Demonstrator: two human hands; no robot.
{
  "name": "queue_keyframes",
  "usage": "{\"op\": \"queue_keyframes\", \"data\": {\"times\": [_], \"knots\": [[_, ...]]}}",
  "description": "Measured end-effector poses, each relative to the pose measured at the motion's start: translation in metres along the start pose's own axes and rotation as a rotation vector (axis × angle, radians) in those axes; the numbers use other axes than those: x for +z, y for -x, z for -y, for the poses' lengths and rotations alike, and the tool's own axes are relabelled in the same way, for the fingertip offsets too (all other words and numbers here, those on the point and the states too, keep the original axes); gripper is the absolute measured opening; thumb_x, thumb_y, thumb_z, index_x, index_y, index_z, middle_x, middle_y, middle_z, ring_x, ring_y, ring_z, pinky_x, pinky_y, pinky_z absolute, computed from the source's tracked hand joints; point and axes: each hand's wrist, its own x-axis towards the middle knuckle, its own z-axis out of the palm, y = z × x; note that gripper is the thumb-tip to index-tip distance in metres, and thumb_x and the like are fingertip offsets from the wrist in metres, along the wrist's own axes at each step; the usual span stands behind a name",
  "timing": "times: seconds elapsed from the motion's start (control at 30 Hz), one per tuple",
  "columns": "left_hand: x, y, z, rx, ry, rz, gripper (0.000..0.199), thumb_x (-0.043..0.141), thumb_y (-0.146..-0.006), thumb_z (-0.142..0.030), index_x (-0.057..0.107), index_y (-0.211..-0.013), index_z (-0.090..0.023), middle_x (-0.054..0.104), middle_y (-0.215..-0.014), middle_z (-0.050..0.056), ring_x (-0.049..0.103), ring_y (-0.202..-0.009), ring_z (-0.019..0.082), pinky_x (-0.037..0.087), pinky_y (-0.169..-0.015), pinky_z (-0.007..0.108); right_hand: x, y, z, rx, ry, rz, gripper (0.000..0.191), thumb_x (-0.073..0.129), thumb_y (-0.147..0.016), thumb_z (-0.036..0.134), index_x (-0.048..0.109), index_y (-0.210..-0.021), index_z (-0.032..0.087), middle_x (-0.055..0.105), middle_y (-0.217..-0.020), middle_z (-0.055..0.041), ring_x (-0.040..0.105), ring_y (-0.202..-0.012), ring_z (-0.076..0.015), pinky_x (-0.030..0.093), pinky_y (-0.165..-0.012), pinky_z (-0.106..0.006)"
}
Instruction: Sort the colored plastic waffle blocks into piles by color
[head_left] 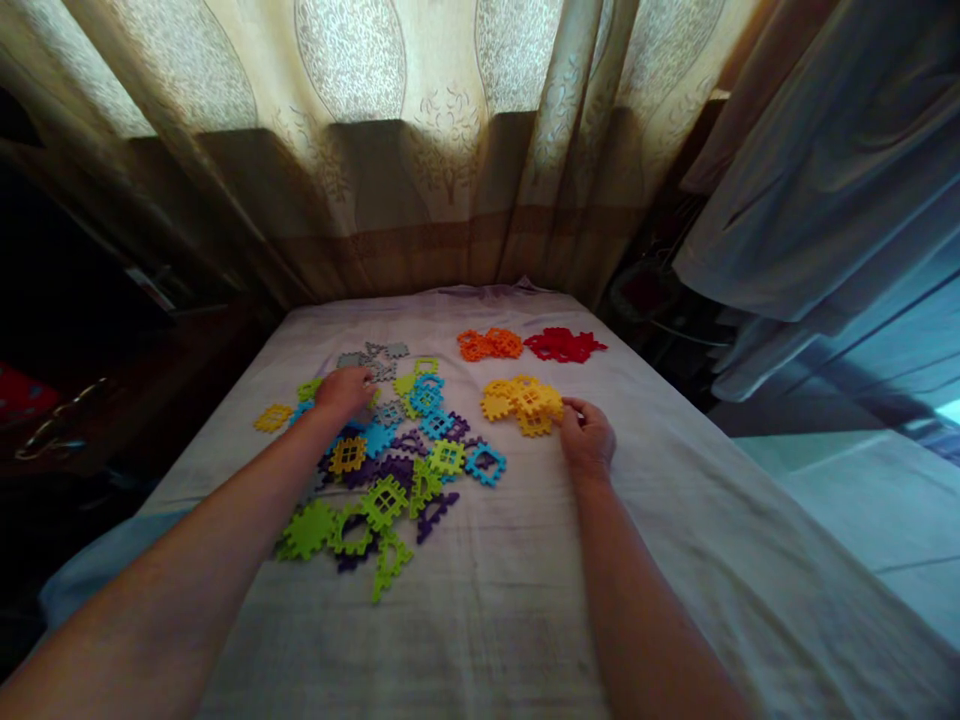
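My left hand [345, 392] reaches over the far left of a mixed heap of toothed plastic building pieces, close to the grey pieces [382, 368]. Its fingers are closed, and what they hold, if anything, is hidden. Green pieces [385, 502], blue pieces [427, 393] and purple pieces [435, 513] overlap in that heap, along with a yellow window-shaped piece [348, 455]. To the right lies a pile of yellow pieces [523, 402]. At this pile's right edge my right hand [589, 437] pinches a yellow building piece [556, 403] between thumb and fingers.
Piles of orange pieces [490, 345] and red pieces [564, 345] lie farther back on the sheet-covered surface [517, 600]. A lone yellow piece [273, 417] sits at the heap's left. Behind hangs a patterned curtain [450, 170], and pale cloth [810, 200] hangs at right.
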Motion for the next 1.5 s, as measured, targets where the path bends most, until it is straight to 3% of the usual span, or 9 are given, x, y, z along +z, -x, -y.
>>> {"op": "queue_keyframes", "data": {"times": [0.1,0.2,0.73,1.13,1.23,1.3,1.37,1.5], "knots": [[-0.001,0.001,0.028,-0.073,-0.063,0.062,0.024,0.061,-0.072,-0.036,0.074,-0.090,-0.025,0.074,-0.099,0.006,0.067,-0.097,0.027,0.049,-0.077,0.029,0.001,0.000,0.000,-0.007,-0.005,-0.002,0.043,0.044,-0.075,0.041,0.076,-0.091,0.016,0.073,-0.088,-0.0097,0.054,-0.062,-0.0174,0.047,-0.066,-0.032],[0.003,0.001,0.038,-0.097,-0.100,0.128,0.017,0.064,-0.068,-0.036,0.072,-0.078,-0.025,0.074,-0.089,0.005,0.068,-0.089,0.027,0.048,-0.071,0.028,0.000,0.001,0.002,0.015,-0.004,0.008,0.042,0.045,-0.076,0.040,0.076,-0.092,0.015,0.073,-0.090,-0.0106,0.055,-0.063,-0.0180,0.047,-0.068,-0.033],[-0.001,0.003,0.047,-0.149,-0.057,0.120,0.031,0.061,-0.075,-0.048,0.070,-0.092,-0.024,0.074,-0.101,0.004,0.066,-0.088,0.023,0.042,-0.063,0.025,-0.003,0.000,0.007,0.040,-0.009,0.030,0.044,0.044,-0.073,0.038,0.075,-0.092,0.013,0.073,-0.092,-0.0123,0.057,-0.067,-0.0189,0.048,-0.072,-0.034],[-0.021,-0.004,0.052,-0.183,0.147,0.091,0.020,0.066,-0.070,-0.039,0.071,-0.078,-0.021,0.073,-0.078,0.002,0.066,-0.076,0.021,0.040,-0.057,0.025,-0.001,0.000,0.005,0.009,-0.001,0.010,0.042,0.044,-0.074,0.038,0.075,-0.090,0.015,0.073,-0.089,-0.0107,0.055,-0.065,-0.0180,0.047,-0.069,-0.032],[-0.029,-0.005,0.039,-0.186,0.189,0.010,0.024,0.065,-0.073,-0.040,0.073,-0.084,-0.020,0.073,-0.082,0.003,0.065,-0.083,0.023,0.042,-0.060,0.026,-0.001,0.000,0.005,0.004,-0.001,0.009,0.043,0.043,-0.074,0.037,0.075,-0.091,0.015,0.072,-0.088,-0.0107,0.056,-0.066,-0.0181,0.047,-0.070,-0.032],[-0.031,-0.004,0.020,-0.164,0.303,-0.005,0.028,0.064,-0.076,-0.043,0.073,-0.090,-0.021,0.072,-0.083,0.003,0.065,-0.082,0.022,0.044,-0.061,0.025,-0.001,0.000,0.006,0.016,0.002,0.016,0.043,0.043,-0.075,0.037,0.075,-0.091,0.014,0.072,-0.089,-0.0108,0.056,-0.066,-0.0183,0.047,-0.070,-0.032],[-0.028,-0.003,-0.009,-0.120,0.542,0.058,0.032,0.066,-0.076,-0.046,0.072,-0.091,-0.019,0.071,-0.080,0.003,0.064,-0.076,0.018,0.046,-0.060,0.024,-0.002,0.001,0.007,0.025,0.005,0.021,0.042,0.044,-0.075,0.036,0.075,-0.091,0.014,0.072,-0.089,-0.0109,0.056,-0.067,-0.0186,0.047,-0.071,-0.032],[-0.008,0.001,-0.078,-0.015,0.715,0.203,0.036,0.068,-0.077,-0.051,0.072,-0.094,-0.019,0.071,-0.083,0.002,0.062,-0.065,0.012,0.049,-0.056,0.020,-0.002,0.001,0.008,0.027,-0.013,0.022,0.041,0.044,-0.075,0.037,0.075,-0.091,0.015,0.072,-0.090,-0.0108,0.056,-0.067,-0.0187,0.047,-0.070,-0.032]]}}
